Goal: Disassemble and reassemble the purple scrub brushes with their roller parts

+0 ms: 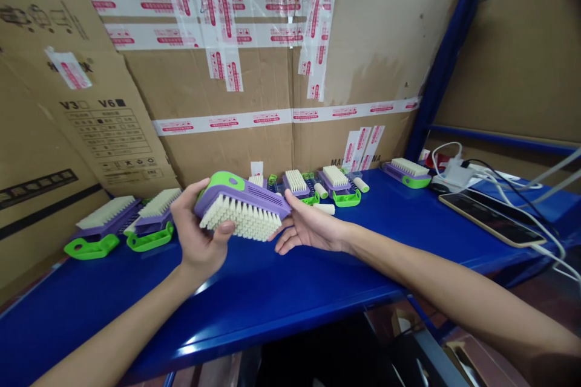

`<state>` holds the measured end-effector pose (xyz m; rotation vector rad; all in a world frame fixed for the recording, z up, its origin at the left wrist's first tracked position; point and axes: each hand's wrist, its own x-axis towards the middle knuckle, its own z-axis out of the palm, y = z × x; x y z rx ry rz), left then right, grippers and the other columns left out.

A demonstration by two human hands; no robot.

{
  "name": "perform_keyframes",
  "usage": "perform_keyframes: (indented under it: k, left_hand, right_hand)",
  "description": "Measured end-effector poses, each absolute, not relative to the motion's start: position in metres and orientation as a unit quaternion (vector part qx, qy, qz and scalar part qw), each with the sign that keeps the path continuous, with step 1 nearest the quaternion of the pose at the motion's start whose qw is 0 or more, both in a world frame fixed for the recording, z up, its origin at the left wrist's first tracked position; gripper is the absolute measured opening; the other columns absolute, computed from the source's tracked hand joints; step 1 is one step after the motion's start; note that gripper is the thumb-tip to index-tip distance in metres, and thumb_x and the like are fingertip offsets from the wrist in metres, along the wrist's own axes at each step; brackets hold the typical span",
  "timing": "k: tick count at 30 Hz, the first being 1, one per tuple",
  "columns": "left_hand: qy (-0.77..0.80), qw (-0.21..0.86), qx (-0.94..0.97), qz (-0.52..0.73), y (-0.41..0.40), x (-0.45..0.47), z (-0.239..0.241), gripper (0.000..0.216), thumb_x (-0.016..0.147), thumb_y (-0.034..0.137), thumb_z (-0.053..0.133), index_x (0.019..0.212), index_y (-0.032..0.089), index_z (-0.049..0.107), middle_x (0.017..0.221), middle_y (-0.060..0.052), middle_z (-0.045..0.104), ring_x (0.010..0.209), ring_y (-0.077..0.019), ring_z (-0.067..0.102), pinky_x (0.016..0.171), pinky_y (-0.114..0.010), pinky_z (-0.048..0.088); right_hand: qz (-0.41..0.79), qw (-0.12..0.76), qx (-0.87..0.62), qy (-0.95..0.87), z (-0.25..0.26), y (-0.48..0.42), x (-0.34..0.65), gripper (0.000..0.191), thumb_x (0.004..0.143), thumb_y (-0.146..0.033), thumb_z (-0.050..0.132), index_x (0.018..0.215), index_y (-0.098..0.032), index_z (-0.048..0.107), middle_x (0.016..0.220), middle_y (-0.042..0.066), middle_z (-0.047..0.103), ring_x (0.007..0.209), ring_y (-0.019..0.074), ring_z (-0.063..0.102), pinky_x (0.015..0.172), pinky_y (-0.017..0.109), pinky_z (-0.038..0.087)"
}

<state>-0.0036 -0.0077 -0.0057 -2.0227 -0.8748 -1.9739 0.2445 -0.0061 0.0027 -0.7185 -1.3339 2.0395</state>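
Head — left hand (196,231) wraps tilted brush (245,208).

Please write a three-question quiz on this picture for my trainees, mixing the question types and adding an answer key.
1. Multiple choice: what colour are the bristles of the held brush?
A) purple
B) off-white
C) green

2. True or false: as pictured, a phone lies to the right of the held brush.

3. Short answer: which of the person's hands grips the held brush at its green end?

Key:
1. B, off-white.
2. True.
3. The left hand.
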Motion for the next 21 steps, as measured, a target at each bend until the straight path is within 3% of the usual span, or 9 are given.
perform_keyframes:
  k: [4,6,12,21]
  left_hand:
    - [-0.257,0.133,-0.671,-0.683,-0.0060,-0.0030,0.0018,0.076,0.094,0.075,0.066,0.150,0.026,0.052,0.130,-0.012,0.062,0.108,-0.0298,0.066,0.093,-0.049,0.059]
    - [-0.283,0.107,-0.716,-0.629,-0.0057,-0.0039,0.0010,0.069,0.095,0.067,0.071,0.148,0.027,0.054,0.132,-0.010,0.063,0.113,-0.0289,0.067,0.097,-0.047,0.059]
    - [-0.285,0.089,-0.693,-0.656,-0.0066,-0.0052,-0.0044,0.075,0.094,0.072,0.069,0.151,0.027,0.051,0.137,-0.012,0.060,0.119,-0.0319,0.065,0.105,-0.051,0.056]
    - [-0.287,0.021,-0.708,-0.645,-0.0086,-0.0025,0.0012,0.069,0.093,0.062,0.076,0.148,0.027,0.055,0.138,-0.011,0.063,0.119,-0.0298,0.067,0.103,-0.047,0.058]
  right_hand:
    - [0.768,0.294,-0.265,-0.504,0.0013,-0.0057,0.2447,0.076,0.109,-0.077,0.024,0.112,-0.012,0.064,0.094,0.014,0.078,0.078,0.0214,0.080,0.078,0.034,0.068]
    - [0.773,0.285,-0.265,-0.501,-0.0003,-0.0051,0.2442,0.080,0.110,-0.075,0.019,0.115,-0.010,0.065,0.091,0.014,0.077,0.076,0.0206,0.079,0.077,0.032,0.068]
    - [0.774,0.279,-0.263,-0.504,-0.0029,-0.0036,0.2443,0.083,0.108,-0.079,0.022,0.124,-0.011,0.066,0.092,0.013,0.078,0.076,0.0203,0.079,0.075,0.032,0.068]
    - [0.773,0.275,-0.255,-0.511,-0.0069,-0.0009,0.2467,0.084,0.103,-0.086,0.032,0.114,-0.012,0.069,0.097,0.016,0.078,0.079,0.0204,0.079,0.076,0.031,0.068]
